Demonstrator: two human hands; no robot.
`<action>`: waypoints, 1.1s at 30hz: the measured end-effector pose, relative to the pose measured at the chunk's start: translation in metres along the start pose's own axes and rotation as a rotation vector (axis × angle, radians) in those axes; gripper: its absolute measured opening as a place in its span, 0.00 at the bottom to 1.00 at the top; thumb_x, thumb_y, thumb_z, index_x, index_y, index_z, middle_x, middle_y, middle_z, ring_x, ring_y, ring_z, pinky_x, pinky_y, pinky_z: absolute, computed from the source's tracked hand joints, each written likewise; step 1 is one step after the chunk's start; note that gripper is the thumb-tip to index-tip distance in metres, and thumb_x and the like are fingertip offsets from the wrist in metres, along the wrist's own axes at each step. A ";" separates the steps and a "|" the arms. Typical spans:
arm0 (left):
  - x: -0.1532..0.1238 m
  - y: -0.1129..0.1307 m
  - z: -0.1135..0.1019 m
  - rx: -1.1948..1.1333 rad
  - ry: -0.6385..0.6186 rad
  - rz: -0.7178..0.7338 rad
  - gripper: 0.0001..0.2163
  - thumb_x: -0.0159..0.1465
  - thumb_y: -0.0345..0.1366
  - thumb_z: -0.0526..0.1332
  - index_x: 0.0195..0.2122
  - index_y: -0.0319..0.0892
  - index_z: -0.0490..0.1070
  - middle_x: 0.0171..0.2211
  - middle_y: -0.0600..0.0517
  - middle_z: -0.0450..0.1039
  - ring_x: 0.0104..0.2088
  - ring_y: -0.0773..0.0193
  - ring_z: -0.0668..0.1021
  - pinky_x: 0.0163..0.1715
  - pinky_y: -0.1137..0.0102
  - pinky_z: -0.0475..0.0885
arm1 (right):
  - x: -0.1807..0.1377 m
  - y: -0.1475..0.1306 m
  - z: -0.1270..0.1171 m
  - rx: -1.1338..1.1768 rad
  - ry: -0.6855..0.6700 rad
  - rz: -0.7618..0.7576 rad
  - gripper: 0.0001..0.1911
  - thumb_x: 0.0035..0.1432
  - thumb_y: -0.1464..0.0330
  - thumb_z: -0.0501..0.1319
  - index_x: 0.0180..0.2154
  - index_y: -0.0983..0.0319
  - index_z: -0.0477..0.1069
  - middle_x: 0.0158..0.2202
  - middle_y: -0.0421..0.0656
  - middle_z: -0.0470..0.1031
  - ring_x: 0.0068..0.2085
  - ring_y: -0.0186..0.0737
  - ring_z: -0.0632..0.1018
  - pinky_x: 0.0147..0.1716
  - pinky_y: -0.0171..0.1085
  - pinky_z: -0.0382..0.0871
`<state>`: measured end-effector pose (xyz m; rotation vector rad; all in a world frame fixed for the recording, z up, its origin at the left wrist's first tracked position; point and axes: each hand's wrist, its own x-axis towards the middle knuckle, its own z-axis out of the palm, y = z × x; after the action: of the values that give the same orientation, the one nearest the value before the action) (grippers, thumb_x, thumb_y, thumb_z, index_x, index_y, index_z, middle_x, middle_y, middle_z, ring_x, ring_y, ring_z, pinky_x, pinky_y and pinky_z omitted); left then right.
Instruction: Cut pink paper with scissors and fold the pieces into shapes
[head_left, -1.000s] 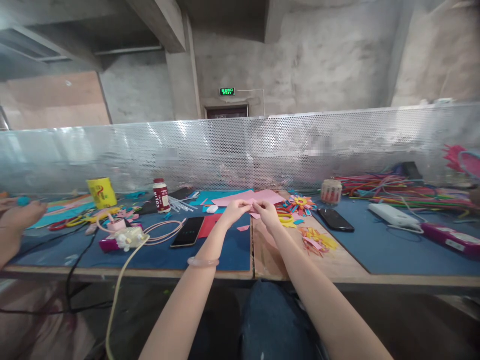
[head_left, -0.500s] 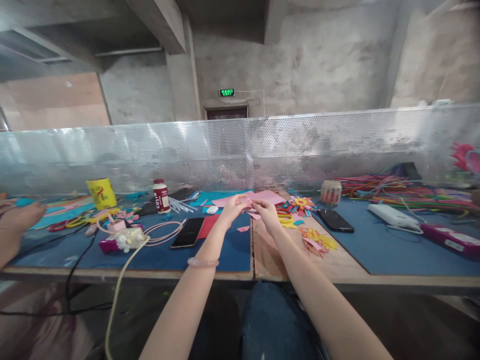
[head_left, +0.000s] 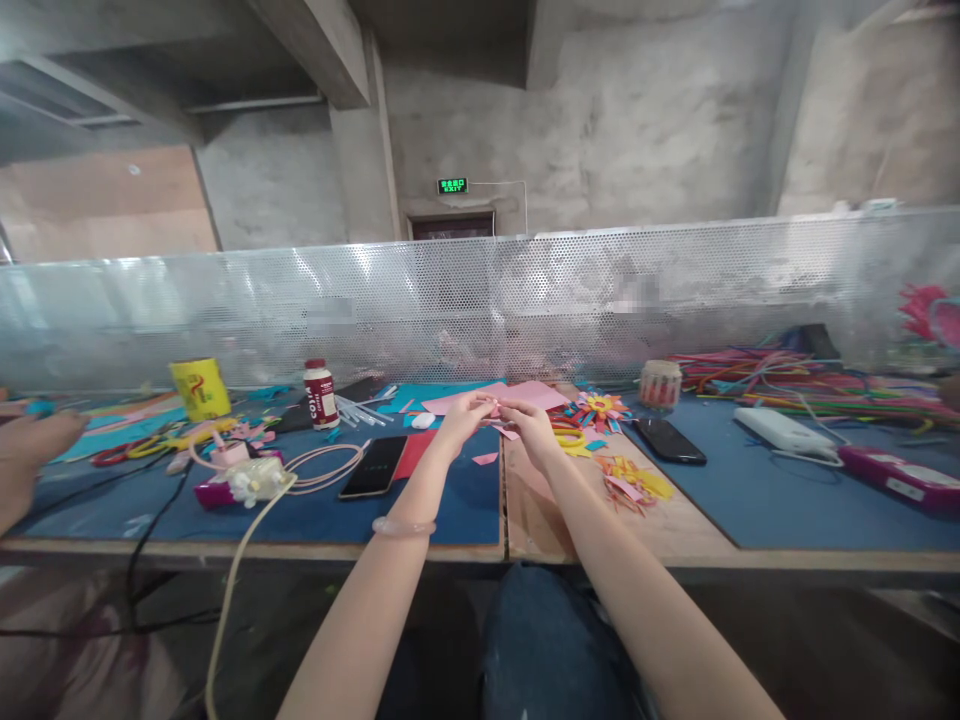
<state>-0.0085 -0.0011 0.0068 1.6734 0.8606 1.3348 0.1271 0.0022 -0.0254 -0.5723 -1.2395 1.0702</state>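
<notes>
My left hand (head_left: 463,418) and my right hand (head_left: 527,421) meet over the middle of the table, fingertips pinched together on a small pink paper piece (head_left: 491,407). Both hands hover just above the blue mat (head_left: 315,510) and the bare wooden strip (head_left: 536,510). A pink paper sheet (head_left: 517,394) lies flat just behind the hands. A small pink scrap (head_left: 486,458) rests on the mat below my left hand. To the right of my right hand sit a coloured paper flower (head_left: 602,405) and a heap of yellow and pink paper strips (head_left: 630,480).
A black phone (head_left: 367,465) and red paper lie left of my hands; another phone (head_left: 668,439) lies right. Further left are a red-labelled bottle (head_left: 320,393), a yellow can (head_left: 199,388), scissors (head_left: 127,447) and cables. A co-worker's hand (head_left: 30,445) is at far left. A perforated metal screen (head_left: 480,300) backs the table.
My hands have lifted slightly and drawn closer, still pinching the pink piece. The co-worker's hand at far left has shifted a little leftward.
</notes>
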 end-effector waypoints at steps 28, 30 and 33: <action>-0.004 0.006 0.002 -0.008 -0.022 -0.022 0.09 0.55 0.37 0.59 0.36 0.41 0.69 0.34 0.50 0.73 0.35 0.65 0.76 0.35 0.71 0.71 | -0.004 -0.006 0.001 0.131 -0.022 0.053 0.09 0.41 0.65 0.65 0.28 0.62 0.75 0.29 0.42 0.75 0.31 0.36 0.75 0.33 0.34 0.67; -0.005 0.007 0.002 0.003 -0.011 -0.044 0.09 0.55 0.37 0.59 0.37 0.42 0.69 0.35 0.50 0.73 0.36 0.65 0.76 0.36 0.71 0.71 | -0.004 -0.006 0.001 0.133 -0.025 0.056 0.10 0.40 0.65 0.66 0.28 0.62 0.75 0.30 0.42 0.76 0.32 0.36 0.75 0.33 0.34 0.67; -0.005 0.007 0.002 -0.008 -0.003 -0.058 0.09 0.55 0.37 0.59 0.37 0.42 0.69 0.37 0.49 0.72 0.38 0.65 0.75 0.36 0.72 0.71 | -0.003 -0.006 0.001 0.120 -0.031 0.065 0.11 0.41 0.65 0.66 0.29 0.62 0.75 0.32 0.43 0.76 0.33 0.37 0.76 0.34 0.35 0.67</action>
<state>-0.0072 -0.0087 0.0105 1.6317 0.8937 1.2944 0.1281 -0.0029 -0.0218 -0.5087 -1.1814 1.2035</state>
